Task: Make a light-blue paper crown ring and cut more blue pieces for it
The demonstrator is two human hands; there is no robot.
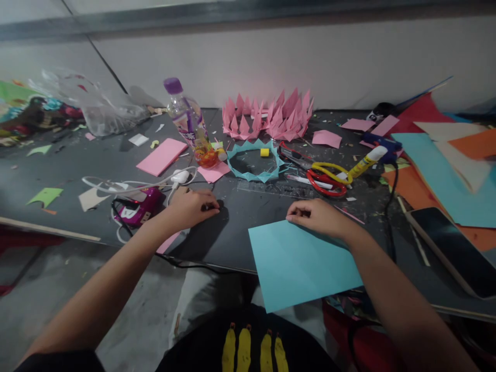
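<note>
Blue paper [300, 266] sticks out over the front edge of the dark, messy table [236, 227], its long way seeming to go side to side, a bit slanted. My right hand [315, 214] curls loosely at its far edge; my left hand [196, 206], half curled too, is well apart. I can't tell if either holds anything. Behind is a pale wall [349, 62].

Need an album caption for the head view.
Right hand on a turquoise paper sheet, left hand apart, spiky turquoise paper ring beyond.
</note>
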